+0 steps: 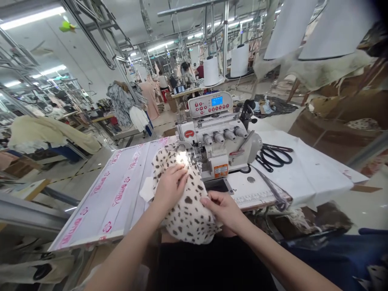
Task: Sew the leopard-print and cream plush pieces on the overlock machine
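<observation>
A cream fabric piece with dark spots [189, 200] lies at the front of an overlock sewing machine [218, 137], its lower end hanging over the table edge toward my lap. My left hand [171, 184] rests flat on the fabric, fingertips close to the lit needle area. At the fabric's right edge, my right hand [222, 208] pinches the cloth between thumb and fingers. The machine's lamp glares over the presser foot, so the stitching point is hard to make out. A plain white scrap [147, 189] sticks out left of the fabric.
Black-handled scissors [274, 155] lie on the table right of the machine. White thread cones [210, 72] stand behind it. Plastic with pink print covers the left table [121, 182]. Clothes hang on racks farther back, where other people sit.
</observation>
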A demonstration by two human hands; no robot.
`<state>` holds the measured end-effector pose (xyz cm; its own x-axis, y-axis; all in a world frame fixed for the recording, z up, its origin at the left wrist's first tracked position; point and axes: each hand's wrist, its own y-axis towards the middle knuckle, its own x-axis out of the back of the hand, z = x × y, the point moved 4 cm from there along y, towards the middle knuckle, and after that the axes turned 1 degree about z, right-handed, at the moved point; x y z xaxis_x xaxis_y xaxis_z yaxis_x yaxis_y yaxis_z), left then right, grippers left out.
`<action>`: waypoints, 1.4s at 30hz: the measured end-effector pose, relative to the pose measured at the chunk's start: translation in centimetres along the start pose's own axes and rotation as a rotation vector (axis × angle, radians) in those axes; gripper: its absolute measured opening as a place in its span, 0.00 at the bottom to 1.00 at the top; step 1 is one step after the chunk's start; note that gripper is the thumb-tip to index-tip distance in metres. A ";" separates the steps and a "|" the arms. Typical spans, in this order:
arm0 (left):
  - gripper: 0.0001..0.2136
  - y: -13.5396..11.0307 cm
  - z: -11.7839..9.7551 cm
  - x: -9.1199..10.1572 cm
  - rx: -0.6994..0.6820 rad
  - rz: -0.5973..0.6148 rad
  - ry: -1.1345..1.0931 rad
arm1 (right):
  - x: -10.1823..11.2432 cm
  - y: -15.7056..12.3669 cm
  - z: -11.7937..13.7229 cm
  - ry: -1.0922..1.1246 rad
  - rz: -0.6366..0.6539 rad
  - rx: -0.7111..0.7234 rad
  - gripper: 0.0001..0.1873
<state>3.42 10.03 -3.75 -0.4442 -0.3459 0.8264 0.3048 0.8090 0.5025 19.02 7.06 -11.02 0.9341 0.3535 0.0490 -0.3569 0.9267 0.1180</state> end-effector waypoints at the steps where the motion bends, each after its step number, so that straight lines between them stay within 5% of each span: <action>1: 0.11 -0.2 0.0 0.0 -0.007 0.012 0.009 | 0.0 -0.1 0.0 -0.039 -0.011 0.022 0.20; 13: 0.14 3.1 2.3 0.2 -0.022 0.250 -0.001 | 0.3 2.8 1.2 -0.300 -0.097 0.192 0.20; 18: 0.13 4.7 4.0 -0.1 -0.051 0.241 -0.053 | -0.2 3.5 0.5 -0.289 -0.161 0.184 0.17; 21: 0.12 4.5 4.6 0.0 -0.034 0.155 -0.153 | -1.5 1.8 -1.1 -0.208 -0.076 0.121 0.13; 23: 0.11 3.0 4.3 0.7 -0.045 -0.016 -0.210 | -2.6 -0.2 -2.2 -0.139 0.020 0.042 0.10; 26: 0.09 -1.8 1.7 1.7 -0.235 -0.244 -0.251 | -3.6 -3.6 -2.7 -0.037 0.097 -0.035 0.09; 30: 0.20 -9.3 -2.5 0.9 -0.472 -0.058 -0.340 | -3.3 -6.5 -0.7 0.001 0.127 0.032 0.06; 35: 0.27 -13.7 -4.5 0.4 -0.348 0.022 -0.481 | -3.2 -7.6 3.1 -0.103 0.207 0.309 0.13; 42: 0.14 -13.9 -5.3 2.5 -0.104 -0.124 -0.572 | -4.3 -8.3 4.9 -0.271 0.150 0.475 0.13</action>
<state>2.59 -4.59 -7.31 -0.8565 -0.1006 0.5062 0.2898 0.7178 0.6330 17.98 -2.78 -7.34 0.8612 0.3736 0.3447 -0.5065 0.6875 0.5204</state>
